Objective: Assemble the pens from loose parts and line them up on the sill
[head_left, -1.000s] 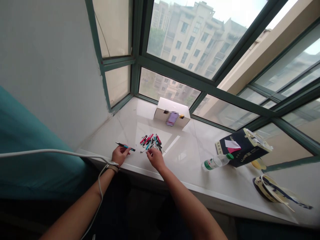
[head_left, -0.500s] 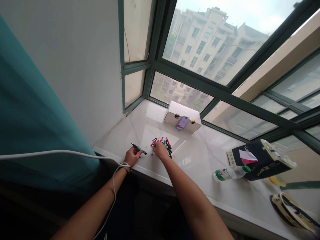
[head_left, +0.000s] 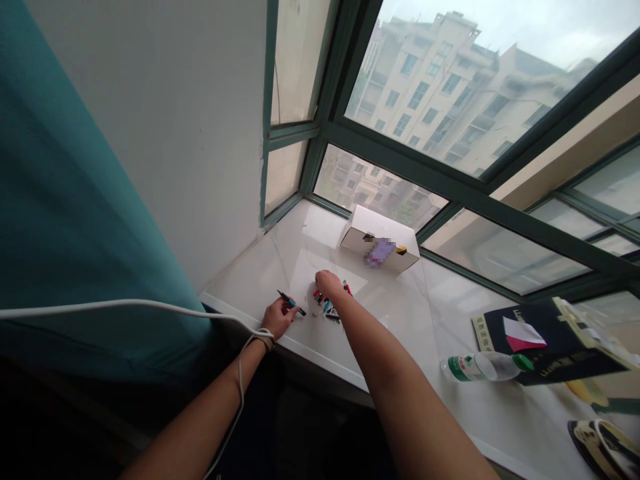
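A black and blue pen (head_left: 291, 302) is pinched between the thumb and fingers of my left hand (head_left: 278, 319), just above the white ledge's front part. To its right lies a small heap of pen parts (head_left: 327, 307), with red, blue, black and silvery pieces. My right hand (head_left: 329, 283) reaches over the far side of this heap, its fingers curled downward. The back of that hand hides its fingertips, so whatever it grips does not show. My right forearm covers part of the heap.
Behind the heap a white box (head_left: 383, 230) stands by the window. On the right are a plastic bottle (head_left: 480, 367) with a green cap and a dark paper bag (head_left: 550, 333). A white cable (head_left: 150, 304) runs to my left wrist. The ledge's front edge (head_left: 320, 367) lies below my hands.
My right hand has moved from the heap's near left side to its far side. The left hand still holds the pen. The whole view has shifted slightly.
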Available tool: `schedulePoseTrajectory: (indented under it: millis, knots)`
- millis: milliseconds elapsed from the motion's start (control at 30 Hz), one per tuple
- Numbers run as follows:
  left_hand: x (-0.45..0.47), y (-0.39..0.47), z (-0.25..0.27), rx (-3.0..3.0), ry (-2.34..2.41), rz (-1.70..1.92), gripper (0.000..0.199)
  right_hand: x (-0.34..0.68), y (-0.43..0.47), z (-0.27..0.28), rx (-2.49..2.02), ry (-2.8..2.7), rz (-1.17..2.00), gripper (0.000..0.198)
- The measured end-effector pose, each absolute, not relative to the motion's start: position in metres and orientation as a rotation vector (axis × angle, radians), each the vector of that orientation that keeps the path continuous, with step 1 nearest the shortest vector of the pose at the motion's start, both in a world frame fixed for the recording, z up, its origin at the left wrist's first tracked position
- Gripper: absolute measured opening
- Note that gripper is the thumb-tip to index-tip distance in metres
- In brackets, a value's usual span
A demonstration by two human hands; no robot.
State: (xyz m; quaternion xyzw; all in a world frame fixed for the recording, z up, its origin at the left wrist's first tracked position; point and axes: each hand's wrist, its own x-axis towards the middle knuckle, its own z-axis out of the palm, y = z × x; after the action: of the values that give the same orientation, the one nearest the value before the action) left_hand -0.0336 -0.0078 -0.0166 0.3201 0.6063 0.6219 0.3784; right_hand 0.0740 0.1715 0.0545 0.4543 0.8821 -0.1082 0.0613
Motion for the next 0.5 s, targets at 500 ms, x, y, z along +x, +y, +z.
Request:
schedulePoseTrajectory:
  millis: [500]
  knots:
    - [-0.037,-0.002,-0.018,0.739,1.564,1.615,0.04,0.119,0.086,0.037,1.91,2.843,-1.36,0.018]
